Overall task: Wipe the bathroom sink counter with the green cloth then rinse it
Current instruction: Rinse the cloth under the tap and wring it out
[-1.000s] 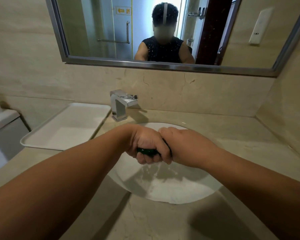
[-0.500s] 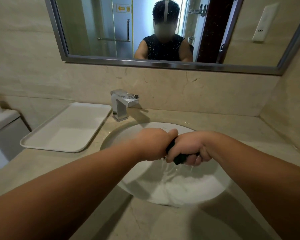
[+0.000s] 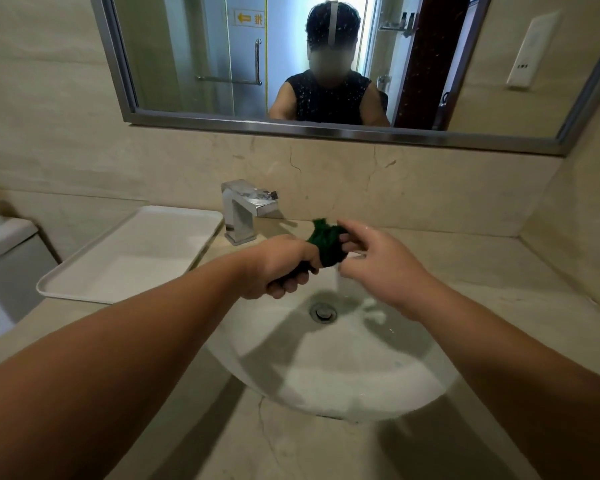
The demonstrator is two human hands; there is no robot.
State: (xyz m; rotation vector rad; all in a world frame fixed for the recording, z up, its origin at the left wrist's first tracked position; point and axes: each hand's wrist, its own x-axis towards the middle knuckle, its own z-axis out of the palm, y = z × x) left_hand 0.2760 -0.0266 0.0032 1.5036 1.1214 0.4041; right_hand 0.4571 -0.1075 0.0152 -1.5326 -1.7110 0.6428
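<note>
Counter (image 3: 326,452) of beige veined stone fills the lower part of the view and meets a wall of the same stone at the back. Above it hangs a wide mirror (image 3: 291,128) in a grey metal frame, and it reflects a person in a dark sleeveless top and a glass shower door. The round white sink (image 3: 326,375) is set into the counter in the middle, and its bowl is wet. To the left of the sink, a white rectangular tray (image 3: 129,258) lies flat on the counter. Beyond it, at the left edge, a white toilet tank (image 3: 7,244) shows in part. A square chrome faucet (image 3: 239,216) stands behind the sink, a little to the left. Both arms reach over the bowl. The left hand (image 3: 281,265) is clenched around one end of the green cloth (image 3: 328,244). The cloth is twisted into a tight bundle and held in the air above the back of the sink. The right hand (image 3: 378,265) is loose, its fingers almost straight and spread, and their tips just touch the free end of the cloth. The metal drain (image 3: 323,311) sits below the hands. On the reflected door is a small sign (image 3: 248,18) with a yellow arrow and one character too small to read.
</note>
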